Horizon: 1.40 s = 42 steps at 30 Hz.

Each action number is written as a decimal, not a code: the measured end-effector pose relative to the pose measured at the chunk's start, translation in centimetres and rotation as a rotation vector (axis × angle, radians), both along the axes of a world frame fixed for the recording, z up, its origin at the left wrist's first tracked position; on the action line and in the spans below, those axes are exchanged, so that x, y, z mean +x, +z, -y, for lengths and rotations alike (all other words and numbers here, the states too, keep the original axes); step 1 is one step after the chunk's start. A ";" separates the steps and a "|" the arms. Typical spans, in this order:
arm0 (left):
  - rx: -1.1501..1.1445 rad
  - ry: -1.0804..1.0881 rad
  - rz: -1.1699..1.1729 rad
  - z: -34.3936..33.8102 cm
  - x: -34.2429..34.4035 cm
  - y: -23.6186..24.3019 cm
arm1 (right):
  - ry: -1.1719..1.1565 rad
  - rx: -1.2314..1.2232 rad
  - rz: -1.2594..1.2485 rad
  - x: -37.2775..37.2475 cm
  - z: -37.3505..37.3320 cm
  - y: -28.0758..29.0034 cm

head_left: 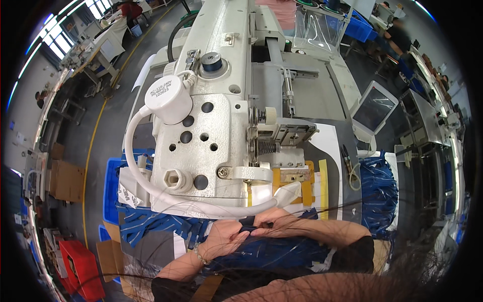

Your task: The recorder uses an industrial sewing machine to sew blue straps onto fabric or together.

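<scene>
Just in front of a large white industrial sewing machine (229, 126), my two hands meet over a small dark blue fabric strip (247, 222). My left hand (225, 238) pinches its left side, fingers closed. From the right, my right hand (274, 222) is closed on the same strip, partly covering it. Below the hands a pile of blue fabric strips (276, 251) lies close to my body, partly behind loose hair. Beyond the hands sits the machine's yellow clamp frame (308, 185), with a white lamp head (288, 194) hanging beside it.
More blue strips with pale lines lie in a left bundle (161, 224) and a right bundle (378, 194). A tilted control screen (375, 108) stands at the right, near a pair of thread snips (347, 160). A red crate (80, 267) and cardboard boxes (68, 180) are at the left.
</scene>
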<state>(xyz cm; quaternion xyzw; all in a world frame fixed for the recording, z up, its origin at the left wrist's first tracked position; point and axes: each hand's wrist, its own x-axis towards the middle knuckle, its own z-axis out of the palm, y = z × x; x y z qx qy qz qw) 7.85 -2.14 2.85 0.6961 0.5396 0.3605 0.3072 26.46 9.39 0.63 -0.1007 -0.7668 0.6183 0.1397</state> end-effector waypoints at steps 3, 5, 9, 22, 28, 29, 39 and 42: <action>0.016 -0.019 -0.073 0.2 -0.4 -0.2 | 0.000 -0.006 0.007 0.0 0.0 -0.1; -0.003 -0.025 -0.077 0.1 -0.7 -0.5 | -0.008 -0.024 0.002 -0.1 -0.1 0.3; -0.103 0.005 -0.033 -0.3 -0.5 -0.3 | 0.032 0.010 0.043 -0.2 -0.3 0.2; 0.011 0.095 0.115 0.1 1.0 -0.2 | -0.004 0.074 -0.035 0.0 -0.2 0.0; 0.041 0.079 0.125 0.2 0.9 -0.7 | -0.015 -0.011 -0.040 0.0 -0.3 0.7; 0.029 0.086 0.138 0.2 0.9 -0.6 | -0.006 -0.010 -0.043 -0.1 -0.3 0.7; -0.086 0.045 0.085 0.1 0.4 0.2 | -0.016 -0.046 -0.010 0.0 -0.3 0.7; -0.026 0.096 0.121 -0.1 0.8 0.6 | -0.024 -0.021 -0.010 0.0 -0.3 0.5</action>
